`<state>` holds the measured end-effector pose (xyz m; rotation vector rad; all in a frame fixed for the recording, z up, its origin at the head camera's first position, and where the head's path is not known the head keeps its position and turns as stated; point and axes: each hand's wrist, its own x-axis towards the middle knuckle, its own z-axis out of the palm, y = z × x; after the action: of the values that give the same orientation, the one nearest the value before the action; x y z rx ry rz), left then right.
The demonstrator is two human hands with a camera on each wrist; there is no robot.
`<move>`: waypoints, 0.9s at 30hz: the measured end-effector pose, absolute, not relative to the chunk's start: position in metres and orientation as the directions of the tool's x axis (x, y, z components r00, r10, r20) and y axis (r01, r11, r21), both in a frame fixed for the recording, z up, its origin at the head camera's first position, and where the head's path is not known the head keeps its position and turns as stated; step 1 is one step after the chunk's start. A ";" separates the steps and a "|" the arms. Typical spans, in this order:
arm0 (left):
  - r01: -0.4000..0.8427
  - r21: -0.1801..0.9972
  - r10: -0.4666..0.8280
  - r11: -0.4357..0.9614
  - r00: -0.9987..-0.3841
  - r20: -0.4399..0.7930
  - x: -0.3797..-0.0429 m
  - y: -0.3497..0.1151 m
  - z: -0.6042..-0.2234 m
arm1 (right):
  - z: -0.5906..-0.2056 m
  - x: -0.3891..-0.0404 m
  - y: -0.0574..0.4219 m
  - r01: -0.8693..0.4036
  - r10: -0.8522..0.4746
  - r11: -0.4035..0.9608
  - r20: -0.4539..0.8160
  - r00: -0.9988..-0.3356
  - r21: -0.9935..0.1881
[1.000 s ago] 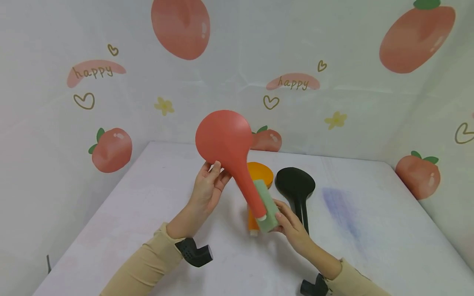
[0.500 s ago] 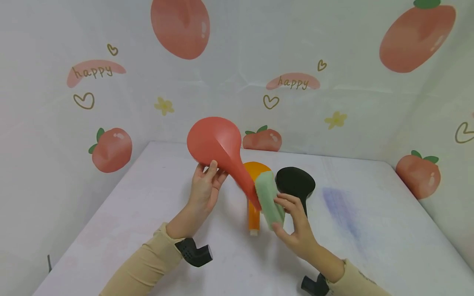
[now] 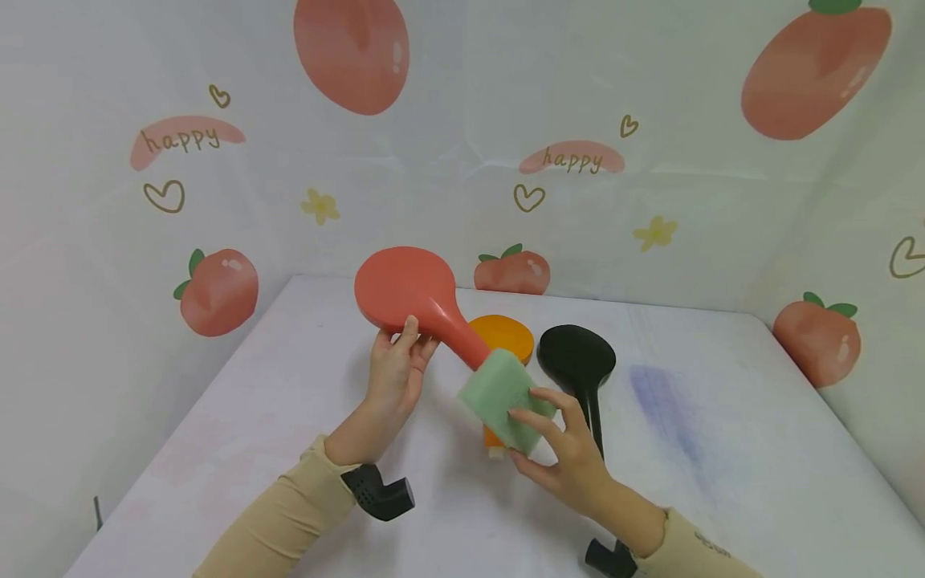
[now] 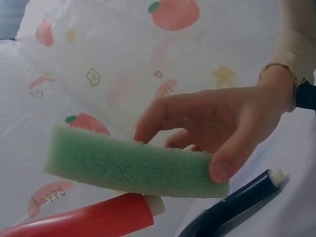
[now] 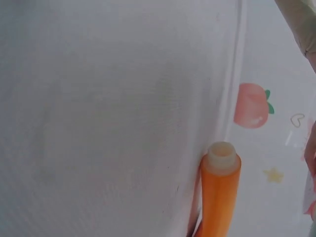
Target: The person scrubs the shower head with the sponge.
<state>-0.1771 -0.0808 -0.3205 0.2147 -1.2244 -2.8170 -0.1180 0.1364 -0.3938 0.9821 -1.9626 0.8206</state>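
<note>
My left hand (image 3: 396,373) grips a red handheld shower head (image 3: 408,289) by the underside of its round head, thumb on the near rim. The shower head is raised above the table, its handle slanting down to the right. My right hand (image 3: 567,449) pinches a green sponge (image 3: 499,393) between thumb and fingers. In the head view the sponge overlaps the lower handle and hides its end. From the left wrist, the sponge (image 4: 133,163) lies right along the red handle (image 4: 98,217) near its white threaded end.
Behind the sponge an orange shower head (image 3: 502,333) lies on the white table (image 3: 289,385), partly hidden. A black shower head (image 3: 576,353) lies to its right. A bluish smear (image 3: 665,409) marks the table at the right. A fruit-print backdrop (image 3: 419,177) stands behind.
The red shower head has lowered and shifted left, its face tipping flatter. The sponge has turned from the handle's right side to lie broad side over the handle's lower part.
</note>
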 end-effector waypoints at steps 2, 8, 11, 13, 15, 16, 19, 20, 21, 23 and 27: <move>-0.003 0.722 -0.112 -0.692 -0.988 -0.111 -0.177 -0.081 -0.320 | -0.392 -0.117 0.137 -0.816 -0.289 0.486 0.823 -0.489 -0.314; -0.003 0.706 -0.109 -0.708 -0.987 -0.114 -0.176 -0.079 -0.321 | -0.393 -0.117 0.139 -0.690 -0.185 0.187 0.665 -0.724 -0.699; -0.006 0.708 -0.107 -0.706 -0.988 -0.115 -0.175 -0.077 -0.322 | -0.395 -0.116 0.138 -0.562 -0.169 0.076 0.545 -0.821 -0.824; -0.009 0.706 -0.104 -0.709 -0.988 -0.117 -0.175 -0.076 -0.324 | -0.394 -0.116 0.137 -0.480 -0.154 0.026 0.471 -0.869 -0.877; -0.012 0.701 -0.102 -0.713 -0.987 -0.121 -0.175 -0.075 -0.327 | -0.392 -0.116 0.136 -0.415 -0.134 -0.008 0.412 -0.901 -0.910; -0.010 0.701 -0.101 -0.713 -0.988 -0.117 -0.175 -0.075 -0.328 | -0.391 -0.116 0.136 -0.384 -0.127 -0.025 0.384 -0.914 -0.923; -0.011 0.703 -0.099 -0.711 -0.988 -0.116 -0.174 -0.074 -0.330 | -0.387 -0.117 0.136 -0.307 -0.103 -0.070 0.313 -0.944 -0.949; -0.009 0.705 -0.100 -0.710 -0.989 -0.113 -0.173 -0.074 -0.330 | -0.386 -0.117 0.136 -0.292 -0.095 -0.079 0.298 -0.950 -0.953; -0.006 0.708 -0.100 -0.706 -0.989 -0.109 -0.173 -0.073 -0.330 | -0.385 -0.118 0.136 -0.284 -0.089 -0.086 0.292 -0.952 -0.955; -0.002 0.709 -0.102 -0.705 -0.989 -0.104 -0.173 -0.073 -0.330 | -0.384 -0.120 0.137 -0.285 -0.080 -0.095 0.293 -0.953 -0.954; -0.005 0.708 -0.099 -0.706 -0.989 -0.106 -0.174 -0.074 -0.330 | -0.383 -0.124 0.142 -0.335 -0.080 -0.074 0.341 -0.937 -0.939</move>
<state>-0.1741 -0.0740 -0.3298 0.2103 -1.1821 -2.8477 -0.1237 0.1416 -0.3835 0.4579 -2.0071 2.1314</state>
